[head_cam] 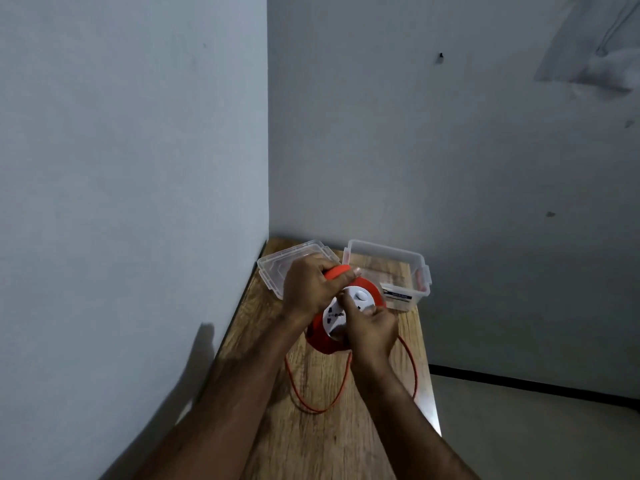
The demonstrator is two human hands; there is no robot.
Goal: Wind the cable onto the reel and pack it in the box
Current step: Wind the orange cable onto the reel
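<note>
Two hands (341, 306) grip one reel (346, 313), one box (388, 268) behind

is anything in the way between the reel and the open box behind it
Nothing visible blocks it. The reel is held in both hands just in front of the box, which stands open with its lid off to the left. The only hindrance is the loose cable on the table, not yet wound on.
</note>
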